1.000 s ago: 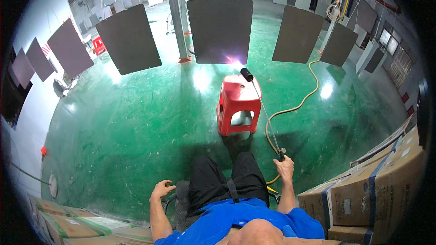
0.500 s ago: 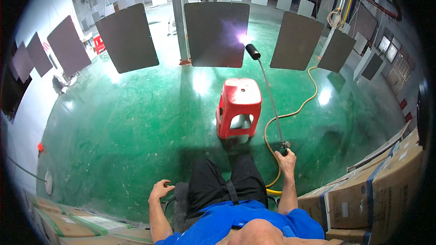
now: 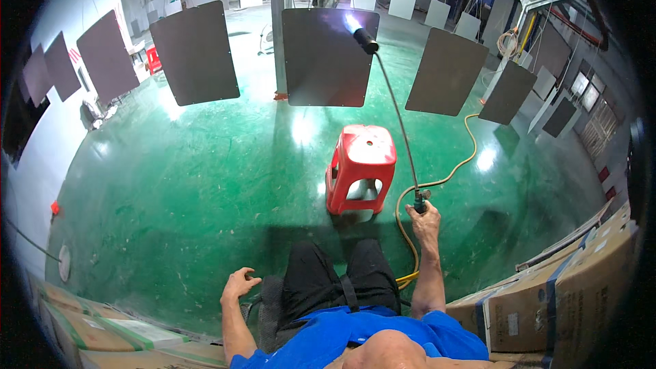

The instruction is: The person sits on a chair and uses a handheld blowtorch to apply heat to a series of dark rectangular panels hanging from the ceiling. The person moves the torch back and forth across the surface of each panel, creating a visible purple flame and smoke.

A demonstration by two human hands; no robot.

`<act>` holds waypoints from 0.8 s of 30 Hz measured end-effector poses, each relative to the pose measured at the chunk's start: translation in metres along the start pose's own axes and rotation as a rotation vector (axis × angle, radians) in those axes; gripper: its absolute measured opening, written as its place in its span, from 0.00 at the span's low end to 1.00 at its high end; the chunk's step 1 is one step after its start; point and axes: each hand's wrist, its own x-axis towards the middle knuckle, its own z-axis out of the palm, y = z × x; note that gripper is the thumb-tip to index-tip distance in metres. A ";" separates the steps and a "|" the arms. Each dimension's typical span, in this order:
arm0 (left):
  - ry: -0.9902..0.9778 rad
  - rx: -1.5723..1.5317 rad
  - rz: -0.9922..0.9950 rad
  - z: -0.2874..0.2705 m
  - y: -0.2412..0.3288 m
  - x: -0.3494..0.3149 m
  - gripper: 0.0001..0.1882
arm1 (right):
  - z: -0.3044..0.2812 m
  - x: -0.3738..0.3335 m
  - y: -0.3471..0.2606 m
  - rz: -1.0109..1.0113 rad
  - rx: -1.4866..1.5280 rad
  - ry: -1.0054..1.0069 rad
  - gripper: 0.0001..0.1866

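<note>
My right hand (image 3: 425, 221) grips the valve handle of a long gas torch (image 3: 395, 109). Its thin rod slants up and away to a black burner head, from which a bluish-violet flame (image 3: 352, 23) plays over the upper right of a dark grey panel (image 3: 321, 61). That panel hangs upright straight ahead, its corners rounded. A yellow hose (image 3: 400, 222) runs from near the handle along the floor. My left hand (image 3: 240, 283) hovers or rests by the grey chair arm (image 3: 270, 301), holding nothing, fingers loosely bent and apart.
A red plastic stool (image 3: 369, 142) stands on the green floor before my knees. More dark panels hang on both sides, among them one at left (image 3: 195, 55) and one at right (image 3: 445, 72). A metal post (image 3: 277, 34) rises behind. Cardboard boxes (image 3: 518, 311) flank me.
My right hand has risen slightly and moved a little left. The burner and its flame have shifted up and left, from the panel's right edge to its upper part. My left hand stays put.
</note>
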 end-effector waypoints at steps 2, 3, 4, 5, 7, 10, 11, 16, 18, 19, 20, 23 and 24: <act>-0.004 -0.007 -0.008 0.000 -0.002 -0.001 0.30 | 0.003 -0.004 -0.021 0.003 -0.064 -0.061 0.16; -0.012 -0.026 -0.017 -0.003 0.002 -0.002 0.30 | 0.006 -0.005 -0.026 -0.011 -0.073 -0.068 0.16; -0.021 -0.045 -0.025 -0.004 0.004 -0.003 0.30 | 0.008 -0.006 -0.029 -0.024 -0.082 -0.075 0.17; -0.014 -0.035 -0.021 -0.004 0.004 -0.003 0.30 | 0.011 -0.007 -0.031 -0.038 -0.091 -0.081 0.17; -0.001 -0.014 -0.012 -0.003 0.004 -0.004 0.30 | 0.018 -0.010 -0.032 -0.068 -0.046 -0.091 0.18; -0.003 -0.028 -0.001 -0.006 0.003 -0.006 0.30 | 0.022 -0.017 -0.047 -0.042 -0.101 -0.147 0.19; -0.003 -0.034 -0.019 -0.006 0.004 -0.007 0.30 | 0.021 -0.019 -0.051 -0.034 -0.102 -0.154 0.19; -0.010 -0.041 -0.040 -0.006 0.007 -0.006 0.30 | 0.020 -0.022 -0.047 -0.020 -0.108 -0.137 0.19; -0.008 -0.027 -0.019 -0.007 0.008 -0.007 0.30 | 0.023 -0.019 -0.034 -0.048 -0.110 -0.089 0.18; -0.007 -0.020 -0.008 -0.008 0.009 -0.007 0.30 | 0.022 -0.019 -0.027 -0.062 -0.111 -0.064 0.18; -0.003 -0.015 -0.004 -0.007 0.007 -0.007 0.30 | 0.019 -0.019 -0.025 -0.032 -0.139 -0.090 0.18; 0.000 -0.011 0.003 -0.005 0.006 -0.006 0.30 | 0.009 -0.022 -0.013 0.043 -0.215 -0.131 0.18; -0.005 -0.017 0.002 -0.005 0.007 -0.006 0.30 | 0.009 -0.023 -0.004 0.056 -0.235 -0.122 0.19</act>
